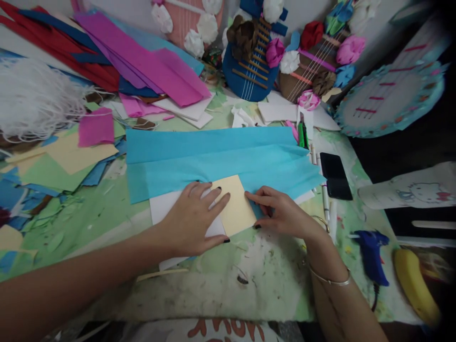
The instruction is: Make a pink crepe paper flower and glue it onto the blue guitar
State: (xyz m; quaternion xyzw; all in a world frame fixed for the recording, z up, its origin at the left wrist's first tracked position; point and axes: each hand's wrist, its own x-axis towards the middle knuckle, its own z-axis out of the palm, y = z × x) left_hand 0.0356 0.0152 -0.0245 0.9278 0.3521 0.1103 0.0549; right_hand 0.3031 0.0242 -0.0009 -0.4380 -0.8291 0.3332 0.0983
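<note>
A cream paper square (235,204) lies at the front middle of the table, over white paper (215,228). My left hand (194,216) rests flat with its fingers spread, its fingertips on the cream square and its palm over the white paper. From the right, my right hand (276,211) holds the square's edge, index fingertip higher up and thumb near the lower corner, the other fingers curled in. Just behind both hands stretches a long sheet of turquoise crepe paper (199,152), folded lengthwise and wrinkled at its right end.
To the right are a dark phone (335,175), a blue glue gun (372,256), a banana (415,285) and a white tumbler (409,186). Paper scraps (57,166) and white string (39,99) crowd the left. Decorated paper guitars (251,61) stand behind, beside magenta crepe paper (149,57).
</note>
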